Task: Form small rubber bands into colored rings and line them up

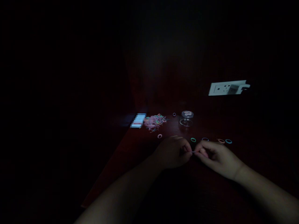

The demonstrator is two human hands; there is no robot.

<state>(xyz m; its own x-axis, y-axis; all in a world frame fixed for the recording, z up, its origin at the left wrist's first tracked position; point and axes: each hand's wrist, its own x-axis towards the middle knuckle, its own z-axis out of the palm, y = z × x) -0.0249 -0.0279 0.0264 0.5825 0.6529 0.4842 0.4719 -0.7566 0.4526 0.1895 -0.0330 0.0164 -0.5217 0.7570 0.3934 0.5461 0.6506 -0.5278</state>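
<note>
Above the dark red table, my left hand (176, 151) and my right hand (218, 157) meet almost fingertip to fingertip. Both are closed in a pinch on a thin pale strip (193, 151), and only a short length shows between them; its kind is too small to make out. Just beyond the fingers lie a green ring (193, 140), a bluish ring (205, 139) partly behind my right hand, an orange ring (220, 141) and a blue ring (228, 141). A pink ring (159, 136) rests beyond my left wrist.
A loose pile of thin coloured strips and rings (155, 122) lies beside a lit, pixelated screen (138, 120). A clear lidded jar (186, 119) and a small dark ring (174, 114) stand farther back. A socket panel (225, 88) with a plug is on the wall. The room is very dark.
</note>
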